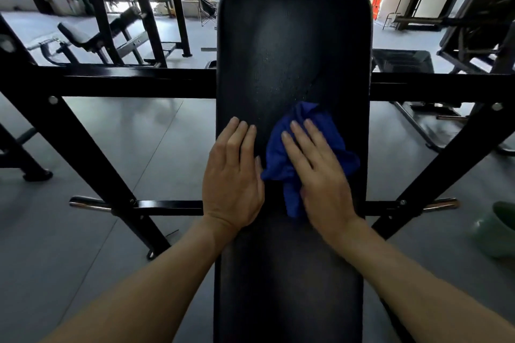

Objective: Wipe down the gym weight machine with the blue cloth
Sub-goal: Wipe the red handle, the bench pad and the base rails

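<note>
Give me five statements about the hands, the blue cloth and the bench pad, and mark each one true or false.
1. The right hand lies flat on the blue cloth, fingers straight. True.
2. The left hand grips a corner of the cloth. False: it rests flat on the bare black pad, beside the cloth.
3. The cloth lies on the pad's right half. True.
4. The cloth is spread out smooth and flat. False: it is bunched and crumpled under the hand.
5. A green bucket stands on the pad. False: it stands on the floor at the right edge of the view.
</note>
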